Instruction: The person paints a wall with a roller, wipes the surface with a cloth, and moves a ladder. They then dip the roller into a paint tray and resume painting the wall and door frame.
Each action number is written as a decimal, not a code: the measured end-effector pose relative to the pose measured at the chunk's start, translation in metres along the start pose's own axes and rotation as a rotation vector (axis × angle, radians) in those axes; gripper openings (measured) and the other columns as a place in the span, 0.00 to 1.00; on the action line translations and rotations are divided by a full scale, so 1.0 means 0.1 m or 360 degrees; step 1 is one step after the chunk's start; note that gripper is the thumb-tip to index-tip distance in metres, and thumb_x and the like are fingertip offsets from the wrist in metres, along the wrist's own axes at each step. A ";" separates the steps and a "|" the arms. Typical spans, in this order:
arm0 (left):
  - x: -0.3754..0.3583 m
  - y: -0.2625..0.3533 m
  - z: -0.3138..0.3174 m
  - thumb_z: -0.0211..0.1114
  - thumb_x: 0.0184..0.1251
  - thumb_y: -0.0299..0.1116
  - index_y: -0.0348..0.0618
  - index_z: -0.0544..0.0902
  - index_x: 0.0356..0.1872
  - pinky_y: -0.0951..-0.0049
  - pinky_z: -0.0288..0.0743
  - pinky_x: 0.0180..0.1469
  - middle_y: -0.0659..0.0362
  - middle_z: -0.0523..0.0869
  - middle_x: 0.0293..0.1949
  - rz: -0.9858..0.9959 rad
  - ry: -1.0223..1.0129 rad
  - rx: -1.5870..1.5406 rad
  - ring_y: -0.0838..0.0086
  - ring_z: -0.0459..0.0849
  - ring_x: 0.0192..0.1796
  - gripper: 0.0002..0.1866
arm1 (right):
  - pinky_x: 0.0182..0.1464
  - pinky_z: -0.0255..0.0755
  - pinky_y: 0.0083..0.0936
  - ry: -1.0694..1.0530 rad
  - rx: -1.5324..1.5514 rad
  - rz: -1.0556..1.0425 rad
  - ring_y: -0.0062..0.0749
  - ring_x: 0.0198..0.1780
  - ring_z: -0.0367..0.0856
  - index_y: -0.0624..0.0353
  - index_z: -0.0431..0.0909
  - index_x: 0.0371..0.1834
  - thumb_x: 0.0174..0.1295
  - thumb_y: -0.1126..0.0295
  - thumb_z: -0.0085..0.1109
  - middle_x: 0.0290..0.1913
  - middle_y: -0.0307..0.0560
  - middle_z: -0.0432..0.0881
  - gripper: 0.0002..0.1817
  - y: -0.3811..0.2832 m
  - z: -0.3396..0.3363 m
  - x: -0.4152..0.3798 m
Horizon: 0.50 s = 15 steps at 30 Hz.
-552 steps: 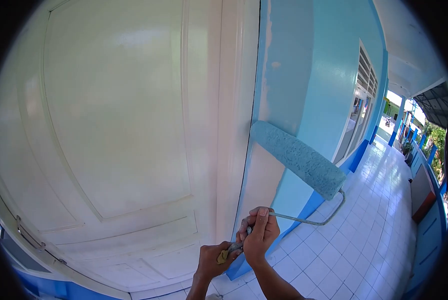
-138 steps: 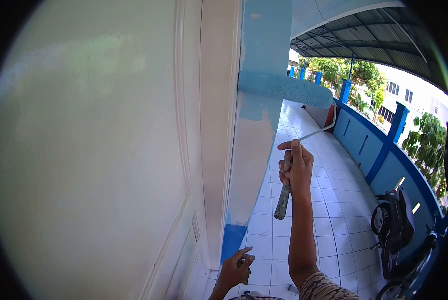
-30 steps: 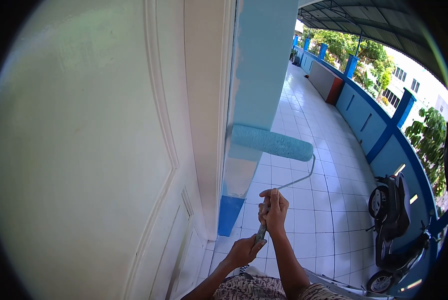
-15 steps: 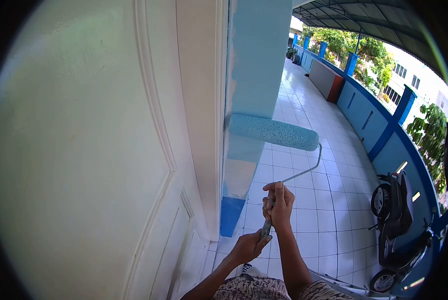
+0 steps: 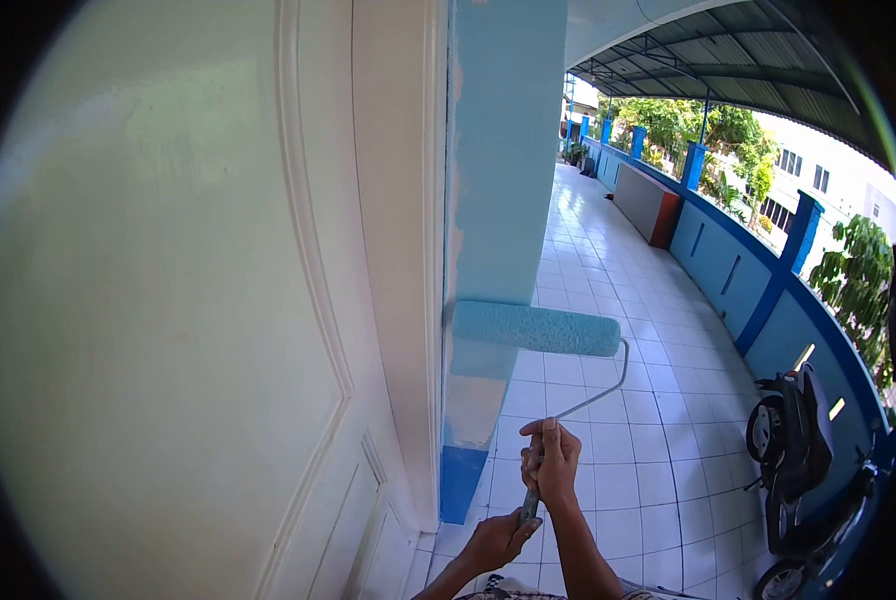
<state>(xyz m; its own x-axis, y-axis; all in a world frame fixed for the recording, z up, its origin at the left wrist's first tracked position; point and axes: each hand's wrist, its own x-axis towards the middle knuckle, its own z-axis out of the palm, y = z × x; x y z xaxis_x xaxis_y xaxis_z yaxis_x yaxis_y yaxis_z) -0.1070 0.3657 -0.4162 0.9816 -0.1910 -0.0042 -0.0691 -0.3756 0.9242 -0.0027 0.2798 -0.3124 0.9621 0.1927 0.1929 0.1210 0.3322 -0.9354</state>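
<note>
A paint roller [image 5: 536,329] with a light-blue fluffy sleeve lies level across the narrow wall face [image 5: 508,150] beside the door frame, its right end jutting out past the wall's edge. Its bent wire frame runs down to a paint-stained handle. My right hand [image 5: 552,462] is wrapped round the upper part of that handle, thumb on top. Lower down, my left hand [image 5: 501,541] grips the handle's bottom end. Beneath the sleeve, the wall shows a pale unpainted-looking patch and a dark-blue band [image 5: 461,485] at its base.
A cream panelled door [image 5: 168,300] and its frame [image 5: 398,250] stand close on the left. White floor tiles [image 5: 618,440] stretch away on the right. Parked motorbikes [image 5: 798,450] stand by a blue boundary wall [image 5: 708,250], under a metal roof.
The roller and both my hands appear lower in view, with the sleeve still across the wall. The view has tilted up, showing more of the roof. Both hands keep their grip.
</note>
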 end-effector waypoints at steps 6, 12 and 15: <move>0.18 0.74 -0.51 0.51 0.82 0.50 0.38 0.78 0.40 0.67 0.75 0.30 0.57 0.82 0.22 0.0145 0.0124 -0.0139 0.69 0.83 0.24 0.23 | 0.08 0.51 0.15 -0.0052 -0.0018 -0.0260 0.13 0.09 0.58 0.68 0.78 0.36 0.81 0.51 0.44 0.13 0.33 0.62 0.28 -0.79 0.40 0.37; 0.15 0.93 -0.72 0.46 0.83 0.53 0.35 0.80 0.50 0.73 0.78 0.37 0.55 0.85 0.28 0.0461 0.0386 -0.0420 0.73 0.85 0.31 0.28 | 0.08 0.51 0.15 -0.0098 -0.0062 -0.0478 0.13 0.09 0.57 0.69 0.79 0.37 0.82 0.53 0.44 0.13 0.33 0.61 0.28 -1.65 0.66 0.74; 0.08 0.80 -0.72 0.43 0.84 0.53 0.35 0.80 0.54 0.75 0.78 0.39 0.56 0.86 0.30 0.0424 0.0357 -0.0484 0.76 0.86 0.33 0.28 | 0.08 0.50 0.16 -0.0120 -0.0072 -0.0599 0.13 0.09 0.57 0.70 0.80 0.38 0.81 0.53 0.44 0.13 0.33 0.62 0.27 -1.99 0.79 0.92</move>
<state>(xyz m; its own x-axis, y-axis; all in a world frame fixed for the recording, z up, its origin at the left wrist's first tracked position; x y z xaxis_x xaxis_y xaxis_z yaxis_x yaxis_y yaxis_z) -0.0922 0.3996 -0.3146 0.9534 -0.0310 0.3002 -0.3014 -0.0506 0.9521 0.0427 0.3048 -0.0849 0.8278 0.1327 0.5450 0.4747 0.3521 -0.8067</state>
